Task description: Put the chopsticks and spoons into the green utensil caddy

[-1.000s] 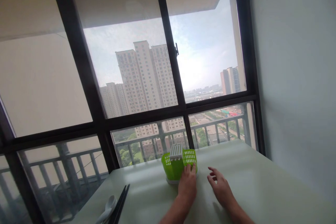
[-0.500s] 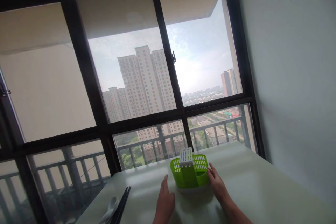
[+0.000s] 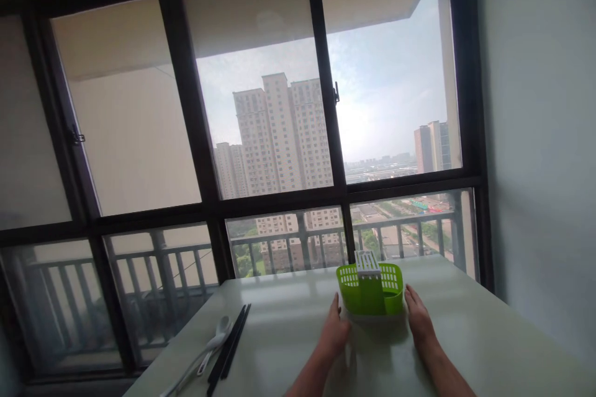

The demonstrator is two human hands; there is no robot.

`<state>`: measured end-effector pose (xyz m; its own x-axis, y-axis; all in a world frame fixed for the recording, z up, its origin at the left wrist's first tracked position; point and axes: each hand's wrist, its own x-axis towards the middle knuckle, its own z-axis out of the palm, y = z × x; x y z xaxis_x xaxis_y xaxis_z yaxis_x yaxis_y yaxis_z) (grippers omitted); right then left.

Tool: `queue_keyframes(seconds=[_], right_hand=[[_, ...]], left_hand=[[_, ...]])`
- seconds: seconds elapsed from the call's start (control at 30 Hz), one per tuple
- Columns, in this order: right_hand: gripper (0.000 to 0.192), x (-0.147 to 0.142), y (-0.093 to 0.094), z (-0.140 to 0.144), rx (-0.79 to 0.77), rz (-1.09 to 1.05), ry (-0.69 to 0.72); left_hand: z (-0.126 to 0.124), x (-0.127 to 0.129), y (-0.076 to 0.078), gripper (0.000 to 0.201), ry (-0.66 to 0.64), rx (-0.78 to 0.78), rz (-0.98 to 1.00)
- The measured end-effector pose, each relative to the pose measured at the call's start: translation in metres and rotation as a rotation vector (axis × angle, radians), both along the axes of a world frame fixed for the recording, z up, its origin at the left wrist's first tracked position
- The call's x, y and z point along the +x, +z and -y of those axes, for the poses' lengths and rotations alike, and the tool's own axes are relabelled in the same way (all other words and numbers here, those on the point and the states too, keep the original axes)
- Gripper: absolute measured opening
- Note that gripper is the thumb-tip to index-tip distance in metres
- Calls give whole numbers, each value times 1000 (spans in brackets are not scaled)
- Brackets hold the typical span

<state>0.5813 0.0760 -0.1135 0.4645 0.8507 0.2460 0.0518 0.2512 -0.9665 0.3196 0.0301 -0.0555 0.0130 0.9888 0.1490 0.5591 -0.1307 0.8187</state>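
A green slotted plastic cutlery holder [image 3: 371, 288] with a white centre piece stands on the pale table [image 3: 288, 329] near the window. My left hand [image 3: 334, 329] rests on the table just left of the holder's base, fingers together and flat, touching or nearly touching it. To the right of the holder lies my right hand [image 3: 418, 316], fingertips against or very close to its side. Neither hand holds anything.
Black chopsticks [image 3: 230, 347] and a white spoon [image 3: 212, 344] lie on the table's left part near its edge. A large dark-framed window [image 3: 326, 111] runs behind the table. A plain wall [image 3: 544, 155] borders the table on the right.
The view has swung left, so the holder sits further right in frame. My left hand has come closer to the holder's left side; my right hand stays beside its right side.
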Motion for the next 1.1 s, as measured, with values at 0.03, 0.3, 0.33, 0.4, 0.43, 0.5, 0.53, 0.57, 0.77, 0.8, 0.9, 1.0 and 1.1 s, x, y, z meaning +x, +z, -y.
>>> queue_keyframes(seconds=[0.03, 0.3, 0.33, 0.4, 0.43, 0.5, 0.53, 0.57, 0.77, 0.8, 0.9, 1.0, 1.1], right_hand=[[85, 1, 1, 3, -10, 23, -49], [55, -14, 14, 29, -87, 86, -289], [54, -19, 14, 29, -76, 90, -269], [53, -26, 13, 27, -33, 107, -225], [54, -28, 13, 25, -7, 122, -215], [57, -28, 10, 22, 35, 148, -241], [60, -27, 9, 20, 44, 150, -263], [65, -25, 7, 19, 46, 141, -273], [86, -44, 1, 12, -58, 120, -23], [87, -55, 2, 10, -71, 144, -9], [87, -104, 8, 3, -93, 218, 0], [83, -161, 19, -6, -123, 281, 4], [80, -214, 35, -14, -204, 354, 24]], left_hand=[[3, -13, 3, 74, 42, 4, -84], [63, -198, 34, 30, 518, -28, -741], [70, -215, 34, 31, 561, -52, -794], [79, -238, 30, 32, 616, -95, -878], [82, -245, 26, 32, 631, -108, -916], [83, -253, 17, 31, 649, -116, -1001], [82, -255, 12, 31, 656, -110, -1043], [81, -257, 7, 31, 660, -103, -1077], [73, -266, -4, 35, 655, -101, -1102], [73, -267, -5, 36, 652, -98, -1101], [76, -264, -4, 41, 643, -71, -1101], [83, -254, -1, 46, 629, -31, -1076], [92, -242, 1, 49, 608, -36, -1021]])
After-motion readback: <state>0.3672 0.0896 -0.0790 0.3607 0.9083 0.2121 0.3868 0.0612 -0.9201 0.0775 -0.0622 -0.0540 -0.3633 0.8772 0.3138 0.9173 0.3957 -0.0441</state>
